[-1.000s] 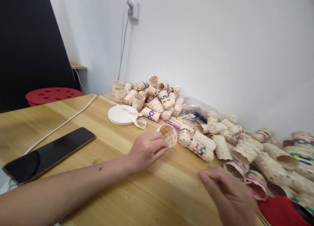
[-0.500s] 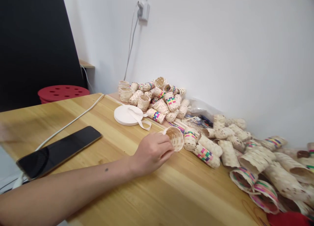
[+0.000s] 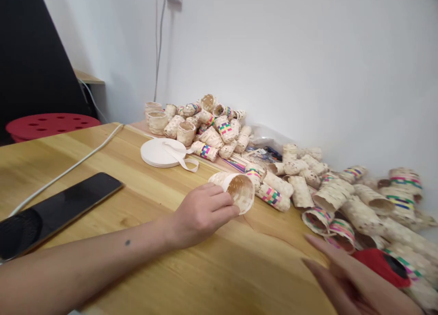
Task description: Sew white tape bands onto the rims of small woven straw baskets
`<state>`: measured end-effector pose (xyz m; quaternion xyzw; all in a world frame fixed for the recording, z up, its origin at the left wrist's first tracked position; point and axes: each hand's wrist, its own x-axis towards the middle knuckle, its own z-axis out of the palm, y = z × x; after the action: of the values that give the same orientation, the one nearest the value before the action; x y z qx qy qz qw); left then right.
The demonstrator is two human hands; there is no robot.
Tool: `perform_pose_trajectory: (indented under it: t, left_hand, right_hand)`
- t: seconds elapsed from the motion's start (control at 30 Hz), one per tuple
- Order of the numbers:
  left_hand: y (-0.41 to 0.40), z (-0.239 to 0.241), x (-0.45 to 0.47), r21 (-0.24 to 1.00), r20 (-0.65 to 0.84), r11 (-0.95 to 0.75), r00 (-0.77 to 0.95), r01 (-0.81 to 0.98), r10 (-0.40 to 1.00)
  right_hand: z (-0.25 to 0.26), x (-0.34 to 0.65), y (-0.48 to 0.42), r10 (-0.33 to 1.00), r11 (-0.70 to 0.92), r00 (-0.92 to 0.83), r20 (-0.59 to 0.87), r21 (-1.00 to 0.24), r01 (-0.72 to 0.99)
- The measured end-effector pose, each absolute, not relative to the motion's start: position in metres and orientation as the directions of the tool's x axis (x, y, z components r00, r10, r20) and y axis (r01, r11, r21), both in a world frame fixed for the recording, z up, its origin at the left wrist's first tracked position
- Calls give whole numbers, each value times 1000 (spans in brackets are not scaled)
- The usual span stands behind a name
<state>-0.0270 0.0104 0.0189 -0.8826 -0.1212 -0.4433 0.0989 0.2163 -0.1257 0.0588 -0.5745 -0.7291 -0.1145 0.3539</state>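
My left hand [image 3: 201,214] is closed on a small woven bamboo basket [image 3: 241,191], which lies on its side with its open mouth facing right. A pale band runs around the basket's rim. At the lower right, my right hand [image 3: 352,278] is blurred, with thumb and forefinger apart and nothing visible between them. Beside it is a red and black object [image 3: 386,265] that I cannot identify. A thin brownish thread [image 3: 273,235] crosses the table between the basket and my right hand.
A roll of white ribbon [image 3: 162,153] lies behind the basket. Heaps of woven baskets [image 3: 212,137] line the wall, some with coloured checks. A phone [image 3: 61,214] and a white cable [image 3: 73,166] lie on the left. A red stool [image 3: 51,127] stands beyond the wooden table [image 3: 164,287].
My right hand has come into view at the lower right. The basket in my left hand now shows more of its side. The view has shifted, moving the surroundings leftward.
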Motion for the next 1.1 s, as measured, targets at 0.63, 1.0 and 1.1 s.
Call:
perform_pose_trajectory:
  t: [0.63,1.0,1.1]
  left_hand:
    - [14,20,-22,581,628,-808,685,-96,370]
    - [13,10,-13,841,472,-538,568,-61,674]
    - [14,10,-12,871,436,-487,562,-67,703]
  right_hand:
    - [36,187,-68,859,493,-314,403,-490,719]
    - [29,178,-75,821,330,-62,568,-383,863]
    - [27,178,-74,777,408,-117,619,-352,842]
